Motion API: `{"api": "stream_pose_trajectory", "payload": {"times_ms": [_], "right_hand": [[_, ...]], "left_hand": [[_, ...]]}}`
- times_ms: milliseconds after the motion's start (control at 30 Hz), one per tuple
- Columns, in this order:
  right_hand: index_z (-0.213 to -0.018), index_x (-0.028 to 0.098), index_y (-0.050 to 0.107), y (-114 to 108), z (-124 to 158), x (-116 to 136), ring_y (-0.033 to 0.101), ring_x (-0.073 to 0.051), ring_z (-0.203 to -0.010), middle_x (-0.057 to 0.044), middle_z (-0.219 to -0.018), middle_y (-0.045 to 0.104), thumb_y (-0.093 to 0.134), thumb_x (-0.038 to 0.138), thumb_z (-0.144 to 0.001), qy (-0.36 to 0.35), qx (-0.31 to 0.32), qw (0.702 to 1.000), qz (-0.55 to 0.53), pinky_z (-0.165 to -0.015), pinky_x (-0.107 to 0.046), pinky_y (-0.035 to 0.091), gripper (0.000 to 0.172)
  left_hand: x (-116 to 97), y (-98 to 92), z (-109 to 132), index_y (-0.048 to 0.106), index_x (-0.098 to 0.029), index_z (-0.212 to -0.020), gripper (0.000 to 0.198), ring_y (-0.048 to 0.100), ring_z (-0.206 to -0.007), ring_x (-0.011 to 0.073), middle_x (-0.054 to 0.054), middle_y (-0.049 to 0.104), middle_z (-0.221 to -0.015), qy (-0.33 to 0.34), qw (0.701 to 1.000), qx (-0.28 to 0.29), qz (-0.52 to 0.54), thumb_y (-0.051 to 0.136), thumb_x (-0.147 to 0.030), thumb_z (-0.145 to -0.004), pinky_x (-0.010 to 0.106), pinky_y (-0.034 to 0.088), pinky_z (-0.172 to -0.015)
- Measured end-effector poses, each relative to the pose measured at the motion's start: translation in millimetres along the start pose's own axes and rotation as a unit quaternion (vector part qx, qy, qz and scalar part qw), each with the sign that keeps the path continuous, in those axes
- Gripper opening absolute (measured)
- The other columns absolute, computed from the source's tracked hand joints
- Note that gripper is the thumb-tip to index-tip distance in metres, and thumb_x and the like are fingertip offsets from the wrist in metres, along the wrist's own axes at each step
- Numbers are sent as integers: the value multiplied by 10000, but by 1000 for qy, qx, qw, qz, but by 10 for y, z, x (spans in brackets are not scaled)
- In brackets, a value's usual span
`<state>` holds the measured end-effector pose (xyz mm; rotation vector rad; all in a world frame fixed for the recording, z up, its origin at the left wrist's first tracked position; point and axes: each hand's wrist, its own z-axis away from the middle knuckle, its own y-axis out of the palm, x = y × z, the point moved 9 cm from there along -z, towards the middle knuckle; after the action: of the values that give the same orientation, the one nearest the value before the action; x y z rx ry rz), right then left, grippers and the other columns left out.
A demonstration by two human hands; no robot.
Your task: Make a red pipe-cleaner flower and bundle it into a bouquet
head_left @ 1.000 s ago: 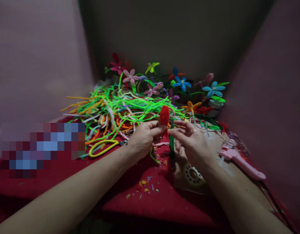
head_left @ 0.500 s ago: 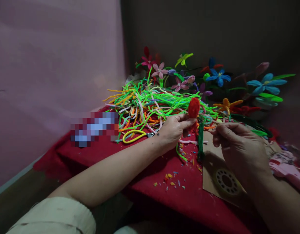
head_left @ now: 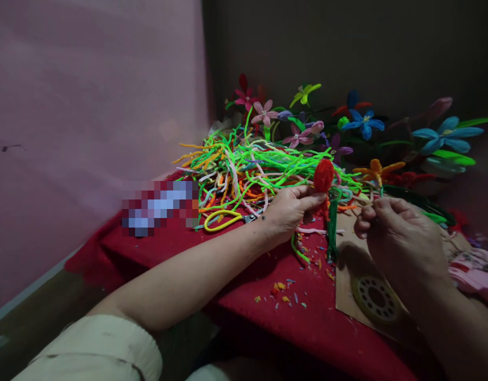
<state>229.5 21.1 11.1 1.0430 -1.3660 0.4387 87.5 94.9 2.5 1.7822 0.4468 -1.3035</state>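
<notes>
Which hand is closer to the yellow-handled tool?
Left. The left hand is just right of the yellow-handled tool; the right hand is much farther right, over the brown board.

No text, label, brand, number or sign is legible. Reference: yellow-handled cutters (head_left: 223, 220). Left of the cutters, the pixelated patch (head_left: 160, 206) is unreadable. Right of the cutters, the tape roll (head_left: 365, 304) and pink tool (head_left: 473, 278) show no readable marking.

Yel-hndl tool (head_left: 244, 218) on red cloth (head_left: 259, 328); tape roll (head_left: 357, 304) on cardbd (head_left: 345, 288).
</notes>
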Motion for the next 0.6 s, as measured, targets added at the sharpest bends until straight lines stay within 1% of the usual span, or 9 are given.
{"api": "stream_pose_trajectory", "payload": {"times_ms": [67,133,200,267,333,400,467,533,600], "right_hand": [[-631,180,489,54,6,10,474,-103,-409,47,-499,473,696,205,-649,0,24,1000,-19,-355,-210,388,209],[-592,185,444,119,30,27,456,-99,-387,58,-475,429,681,218,-666,0,49,998,-30,-339,-206,373,251],[-555,189,405,148,56,33,407,-87,-348,64,-441,387,676,267,-675,4,52,998,-29,-306,-191,331,306],[-529,194,377,165,77,1,353,-79,-318,65,-415,349,663,332,-689,27,53,998,-24,-278,-185,280,356],[-511,196,353,175,90,-16,326,-76,-312,65,-408,320,646,377,-717,37,57,998,-12,-272,-187,246,402],[-503,195,338,175,94,7,323,-74,-328,65,-420,306,632,417,-747,24,60,998,8,-284,-192,242,443],[-500,193,333,154,91,49,320,-71,-350,70,-429,288,650,443,-741,0,52,998,18,-298,-193,250,470],[-505,191,350,134,83,70,322,-70,-363,74,-439,284,688,443,-708,-13,45,999,10,-307,-195,263,468],[-518,186,386,120,68,70,348,-73,-376,68,-456,318,713,412,-689,-18,43,999,-4,-321,-199,287,434]], "left_hand": [[5,1,1,612,-122,-742,161,369,-456,39,-34,508,-593,-2,1000,0,0,685,-245,-669,225,241,-469],[21,3,-3,609,-123,-736,155,374,-453,37,-34,513,-587,-5,1000,3,1,683,-243,-674,222,248,-473],[37,6,-6,604,-125,-734,136,367,-440,35,-38,509,-575,-8,1000,8,1,670,-235,-688,220,243,-471],[44,12,-4,599,-126,-730,120,358,-430,33,-42,501,-566,-10,1000,11,-1,657,-227,-702,220,234,-465],[39,18,4,596,-126,-716,115,357,-428,34,-43,495,-559,-12,1000,11,-7,652,-226,-710,220,234,-464],[32,21,14,592,-127,-694,120,359,-431,36,-44,487,-551,-13,1000,9,-14,654,-229,-712,223,241,-468],[30,22,19,592,-129,-689,126,351,-430,37,-47,479,-543,-14,1000,8,-18,661,-233,-704,225,243,-469],[28,25,20,592,-129,-686,130,350,-430,37,-44,486,-550,-11,1000,11,-15,666,-235,-698,224,244,-469],[26,28,19,594,-129,-690,117,350,-427,36,-42,489,-555,-7,1000,14,-12,658,-226,-701,224,241,-464]]}}
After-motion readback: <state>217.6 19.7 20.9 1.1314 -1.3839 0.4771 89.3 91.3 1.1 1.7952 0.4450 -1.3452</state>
